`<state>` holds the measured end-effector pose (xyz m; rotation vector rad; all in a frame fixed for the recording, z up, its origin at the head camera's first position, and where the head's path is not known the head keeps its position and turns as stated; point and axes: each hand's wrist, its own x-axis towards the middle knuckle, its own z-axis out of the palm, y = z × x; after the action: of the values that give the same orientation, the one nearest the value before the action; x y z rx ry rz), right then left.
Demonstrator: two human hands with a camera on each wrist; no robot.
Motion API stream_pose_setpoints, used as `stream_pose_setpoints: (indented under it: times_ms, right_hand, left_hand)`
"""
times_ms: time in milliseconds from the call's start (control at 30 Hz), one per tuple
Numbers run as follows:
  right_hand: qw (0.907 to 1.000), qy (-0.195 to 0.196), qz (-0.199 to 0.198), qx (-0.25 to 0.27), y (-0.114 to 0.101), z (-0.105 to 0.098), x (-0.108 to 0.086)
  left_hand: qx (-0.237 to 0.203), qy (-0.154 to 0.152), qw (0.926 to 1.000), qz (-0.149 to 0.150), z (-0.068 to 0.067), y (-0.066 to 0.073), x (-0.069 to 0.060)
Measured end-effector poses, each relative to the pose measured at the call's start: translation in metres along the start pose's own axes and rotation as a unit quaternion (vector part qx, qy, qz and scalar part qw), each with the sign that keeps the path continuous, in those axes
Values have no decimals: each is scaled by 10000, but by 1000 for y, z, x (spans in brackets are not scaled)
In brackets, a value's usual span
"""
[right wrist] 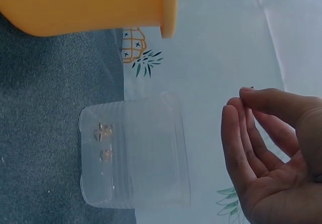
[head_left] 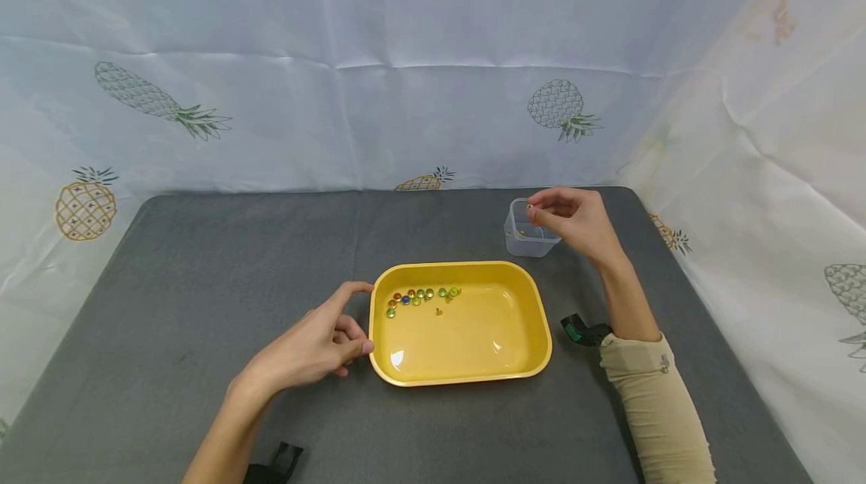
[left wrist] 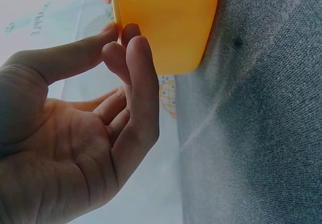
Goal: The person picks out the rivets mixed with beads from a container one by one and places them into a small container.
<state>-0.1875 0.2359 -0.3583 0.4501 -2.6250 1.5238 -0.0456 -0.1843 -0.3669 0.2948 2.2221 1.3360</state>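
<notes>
Inside the yellow tray (head_left: 467, 349) lie several glass marbles (head_left: 406, 300) and a few tiny gold-coloured pieces (head_left: 439, 312). My left hand (head_left: 307, 345) touches the tray's left side, index finger at the upper corner and thumb lower down. Over the clear plastic container (head_left: 531, 247), my right hand (head_left: 571, 217) pinches a tiny piece (right wrist: 252, 87) between thumb and fingertips, mostly hidden by them. Similar small metallic pieces (right wrist: 104, 132) rest on the container's bottom in the right wrist view; their exact kind is too small to tell.
A grey cloth-covered table (head_left: 257, 258) bears the tray and container. Behind it hangs a white curtain (head_left: 433, 123) with pineapple prints. The container stands near the far right edge, behind the tray. Black wrist straps (head_left: 585, 331) are on both arms.
</notes>
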Motion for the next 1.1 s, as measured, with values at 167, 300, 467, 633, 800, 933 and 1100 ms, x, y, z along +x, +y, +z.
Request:
stream_pose_setpoints:
  times_ms: [167,300,467,633,800,933,1100]
  right_hand:
    - [10000,23,16,-78,3,-1,0]
    - [9999,73,33,-119,3,-2,0]
    - [9997,147,93,-176,4,-2,1]
    - [9991,129,24,-401,7,-3,1]
    - [9988,163,45,-464,9,-2,2]
    - [9986,160,102,-492,11,-1,2]
    - [9983,106,124,-562,13,-1,2]
  left_hand:
    - [-44,-16,10000,-24,0,0,0]
    - [-48,-34,10000,-39,0,0,0]
    - [-43,-43,10000,-28,-1,-1,1]
    - [-49,-54,10000,-23,-1,-2,1]
    - [-65,-46,10000,-27,-1,-2,1]
    - [-54,-42,10000,-12,-1,-2,1]
    - [-54,-42,10000,-22,0,-2,1]
